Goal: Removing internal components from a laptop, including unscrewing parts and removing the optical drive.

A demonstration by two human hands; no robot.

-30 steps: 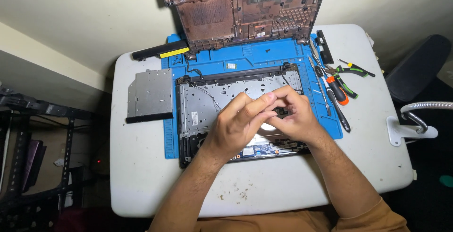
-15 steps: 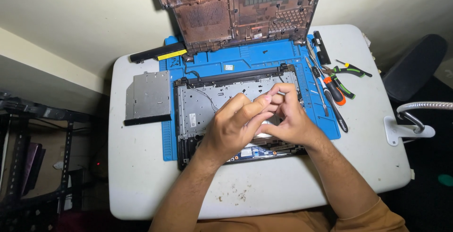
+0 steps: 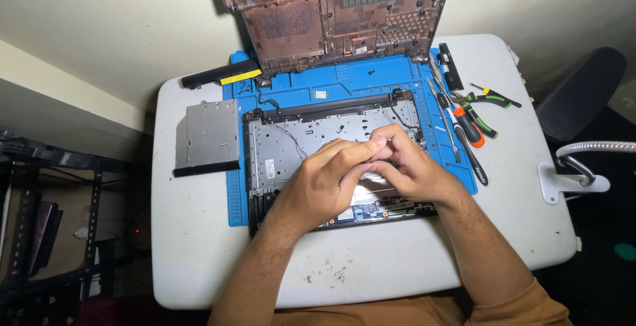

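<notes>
Both hands, left (image 3: 324,183) and right (image 3: 407,167), pinched together over chassis (image 3: 285,147), fingertips meeting; anything gripped hidden; tools (image 3: 464,124) right of chassis.

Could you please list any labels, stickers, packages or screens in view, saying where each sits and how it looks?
Yellow label: rectangular strip on the black battery bar's right end, upper left.
White sticker: small rectangle on the opened laptop chassis, left side.
Small pale sticker: on the blue mat, above the chassis.
No packages or screens show.
</notes>
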